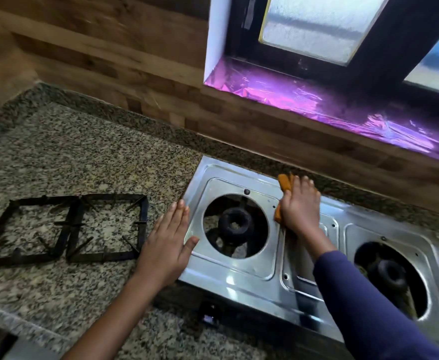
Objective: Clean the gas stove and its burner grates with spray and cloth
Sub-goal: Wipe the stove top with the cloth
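Here, at centre frame, the right hand [298, 207] presses an orange cloth [285, 183] flat on the steel stove [228, 276], wiping. The left hand [168, 241], open and empty, likely braces its left edge. Two grates [65, 227] lie aside on the table [83, 146], baring the top.

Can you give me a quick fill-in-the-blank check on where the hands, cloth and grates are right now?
1. The right hand presses an ____ cloth onto the stove top.
2. The two burner grates lie on the ____ countertop.
3. The left hand rests flat at the stove's ____ edge.

Missing words: orange; granite; left
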